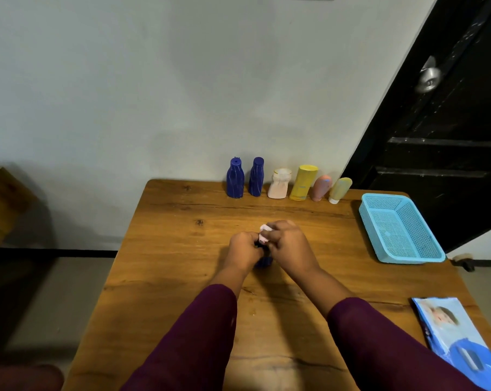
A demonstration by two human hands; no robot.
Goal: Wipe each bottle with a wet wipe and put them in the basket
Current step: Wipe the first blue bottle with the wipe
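Wiping step. Left hand (243, 249) grips a blue bottle (264, 261) mid-table; right hand (291, 244) pinches the wipe (264, 228) against its top. Rotating the bottle should reach every side. Basket (410, 258) lies rightward.

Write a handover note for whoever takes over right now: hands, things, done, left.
Left hand: grips the held bottle, a dark blue one, over the middle of the table.
Right hand: pinches the wipe against the top of that bottle.
Row of six bottles: upright along the table's far edge by the wall.
Basket: on the right side of the table, nothing in it.
Wipe pack: near right corner.
Done: no bottle is in the basket yet.
Left: finish wiping this one, put it in the basket, then wipe and load the six in the row.
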